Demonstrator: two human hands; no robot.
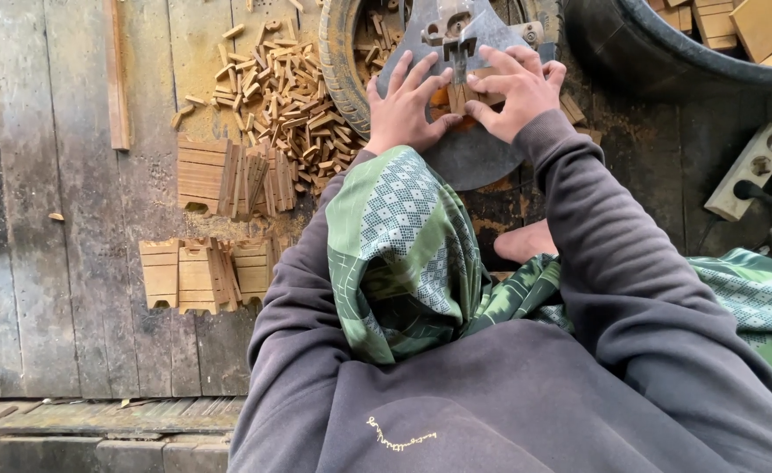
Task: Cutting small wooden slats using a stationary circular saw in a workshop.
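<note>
Both hands are pressing down on a small wood block that is lying on a dark metal plate, just below a metal fitting at the plate's top. The left hand is lying flat beside the block with fingers spread, its thumb reaching toward the block's lower edge; it is grasping nothing, only pressing on the plate. The right hand is curling over the block's right side, fingertips pinching its top edge, so the block is sitting between the two hands, mostly under the right one. The plate is resting over a tyre holding wood scraps.

To the left of the left hand, a heap of offcuts is spreading over the plank floor. Nearer the person, two rows of cut blocks are leaning together: an upper stack and a lower stack. A thin slat is lying well apart at the left.

A green patterned cloth is draping over the knees, and a bare foot is showing below the plate. At the right, a white socket strip is lying on the floor, and a second tyre is holding larger wood pieces
</note>
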